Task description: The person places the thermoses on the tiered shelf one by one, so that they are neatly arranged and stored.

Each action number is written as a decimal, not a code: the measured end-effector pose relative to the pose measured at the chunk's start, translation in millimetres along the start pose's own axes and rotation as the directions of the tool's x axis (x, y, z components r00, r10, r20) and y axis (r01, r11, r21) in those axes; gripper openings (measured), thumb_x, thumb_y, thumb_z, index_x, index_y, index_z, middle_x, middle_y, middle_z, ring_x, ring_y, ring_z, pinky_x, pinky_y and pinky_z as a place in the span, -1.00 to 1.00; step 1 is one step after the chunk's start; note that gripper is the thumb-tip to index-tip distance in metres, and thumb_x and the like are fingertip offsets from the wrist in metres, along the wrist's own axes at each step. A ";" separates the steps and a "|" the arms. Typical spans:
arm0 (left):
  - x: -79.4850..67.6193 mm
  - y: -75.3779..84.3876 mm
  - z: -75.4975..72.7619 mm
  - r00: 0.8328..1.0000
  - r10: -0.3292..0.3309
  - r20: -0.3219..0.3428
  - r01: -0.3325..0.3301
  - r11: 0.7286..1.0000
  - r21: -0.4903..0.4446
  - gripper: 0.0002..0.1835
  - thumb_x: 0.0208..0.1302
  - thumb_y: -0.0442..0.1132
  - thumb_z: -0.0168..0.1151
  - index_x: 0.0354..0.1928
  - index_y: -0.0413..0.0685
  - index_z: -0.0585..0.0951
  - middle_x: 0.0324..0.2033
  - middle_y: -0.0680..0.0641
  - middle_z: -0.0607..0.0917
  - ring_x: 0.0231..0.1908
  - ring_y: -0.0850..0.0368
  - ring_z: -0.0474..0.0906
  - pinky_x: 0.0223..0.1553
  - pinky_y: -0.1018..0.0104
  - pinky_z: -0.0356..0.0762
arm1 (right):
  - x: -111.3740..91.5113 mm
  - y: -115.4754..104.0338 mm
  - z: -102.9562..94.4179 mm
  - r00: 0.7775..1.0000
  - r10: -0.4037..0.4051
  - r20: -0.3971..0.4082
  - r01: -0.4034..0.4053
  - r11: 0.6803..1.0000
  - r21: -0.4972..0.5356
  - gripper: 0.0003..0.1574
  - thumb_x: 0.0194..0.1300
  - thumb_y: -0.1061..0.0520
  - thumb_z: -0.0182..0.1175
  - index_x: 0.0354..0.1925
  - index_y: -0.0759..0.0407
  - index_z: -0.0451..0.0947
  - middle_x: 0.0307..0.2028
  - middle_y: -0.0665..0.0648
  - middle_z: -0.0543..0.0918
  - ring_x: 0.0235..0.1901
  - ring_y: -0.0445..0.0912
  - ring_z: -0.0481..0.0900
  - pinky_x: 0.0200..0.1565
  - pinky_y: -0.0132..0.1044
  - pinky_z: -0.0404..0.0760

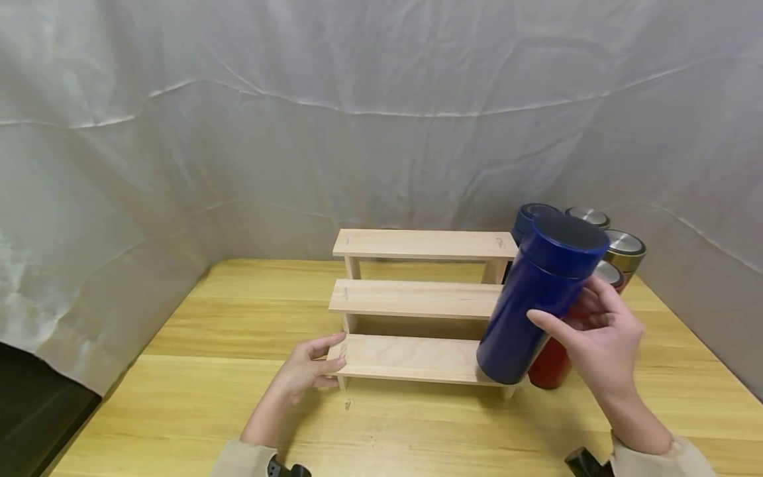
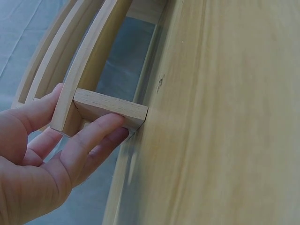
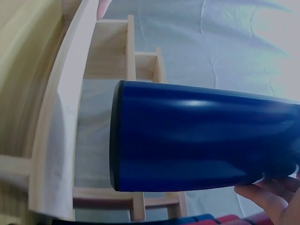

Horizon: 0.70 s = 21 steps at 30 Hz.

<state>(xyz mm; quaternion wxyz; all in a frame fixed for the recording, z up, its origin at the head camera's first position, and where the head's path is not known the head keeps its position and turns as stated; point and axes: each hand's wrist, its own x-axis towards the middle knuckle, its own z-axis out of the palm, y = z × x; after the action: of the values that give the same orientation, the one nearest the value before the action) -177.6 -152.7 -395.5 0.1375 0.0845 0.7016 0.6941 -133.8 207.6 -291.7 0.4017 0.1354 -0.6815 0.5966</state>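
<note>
A three-tier wooden display rack stands on the table. My left hand holds the left end of its lowest step. In the left wrist view, fingers of that hand lie against the step's end and its short leg. With my right hand I grip a dark blue thermos flask, thumb on the near side and fingers behind it. The flask leans, lid up and to the right, its base over the right end of the lowest step. In the right wrist view, its base is apart from the step.
Right of the rack several more flasks stand together: a blue one, gold-rimmed ones and a red one, partly hidden by my right hand and the held flask. Pale cloth hangs behind the wooden table. A black object lies at the left.
</note>
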 end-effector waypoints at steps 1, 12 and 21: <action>0.0 -0.1 -0.1 1.000 0.001 0.002 -0.001 1.000 -0.001 -0.42 0.13 -0.40 0.19 0.20 -0.37 0.25 0.20 -0.48 0.11 -0.07 -0.22 0.45 -0.21 0.03 0.56 | 0.9 -0.7 1.9 1.000 0.005 0.003 -0.005 0.999 -0.039 -0.19 -0.41 0.63 0.35 -0.04 0.36 0.48 -0.32 -0.02 0.66 -0.41 -0.24 0.61 -0.43 -0.58 0.56; 2.5 0.9 2.6 0.999 -0.028 -0.020 0.028 1.000 -0.008 -0.43 0.14 -0.43 0.17 0.21 -0.37 0.26 0.17 -0.49 0.17 -0.22 -0.08 0.55 -0.23 0.04 0.57 | 14.9 -6.0 27.9 1.000 0.021 0.007 -0.021 1.000 -0.014 -0.26 -0.29 0.50 0.39 -0.01 0.30 0.47 -0.28 -0.01 0.65 -0.37 -0.19 0.60 -0.40 -0.56 0.56; 4.9 -1.4 4.5 1.000 -0.014 0.005 0.014 1.000 -0.014 -0.42 0.13 -0.41 0.19 0.20 -0.38 0.26 0.17 -0.51 0.15 -0.17 -0.15 0.52 -0.21 0.03 0.56 | 25.9 -9.8 48.3 1.000 0.012 -0.006 -0.012 0.995 0.095 -0.28 -0.30 0.50 0.40 -0.03 0.30 0.50 -0.29 0.04 0.66 -0.32 -0.15 0.61 -0.36 -0.52 0.59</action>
<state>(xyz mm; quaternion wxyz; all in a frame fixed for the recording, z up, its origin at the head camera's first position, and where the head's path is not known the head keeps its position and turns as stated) -180.8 -147.0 -397.4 0.1444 0.0803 0.6969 0.6979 -162.5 168.2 -264.8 0.3934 0.1483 -0.6518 0.6312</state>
